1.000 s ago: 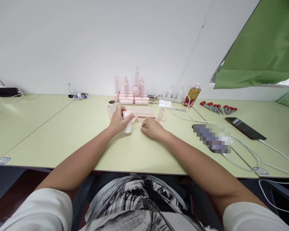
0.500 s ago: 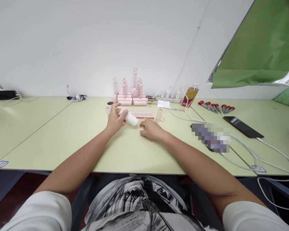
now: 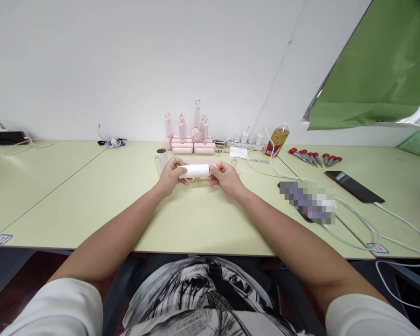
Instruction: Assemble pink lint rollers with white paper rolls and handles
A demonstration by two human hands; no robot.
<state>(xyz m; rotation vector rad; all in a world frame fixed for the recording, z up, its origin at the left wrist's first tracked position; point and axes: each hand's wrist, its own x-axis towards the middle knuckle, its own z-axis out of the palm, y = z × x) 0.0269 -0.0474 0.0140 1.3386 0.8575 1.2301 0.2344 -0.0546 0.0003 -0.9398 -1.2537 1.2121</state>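
Observation:
A white lint roll [image 3: 195, 171] lies level between my two hands, above the table. My left hand [image 3: 171, 175] is closed around its left end. The fingers of my right hand [image 3: 226, 178] pinch at its right end, on a small pinkish piece [image 3: 211, 171] that they mostly hide. Behind the hands, pale pink lint roller parts lie on the table, largely covered by the roll and fingers. A cardboard tube [image 3: 161, 157] stands just left of my left hand. Past my right hand is a clear pinkish handle [image 3: 234, 163], partly hidden.
Pink lint rollers [image 3: 182, 148] stand grouped against the wall, several with upright handles. To the right are a power strip [image 3: 247, 145], a drink bottle [image 3: 277, 139], red-handled screwdrivers [image 3: 314, 157], a black phone [image 3: 353, 186] and white cables [image 3: 357, 212] running off the table edge.
The roll has turned from tilted to level. My right hand has risen from the table to the roll's right end, bringing the small pinkish piece against it.

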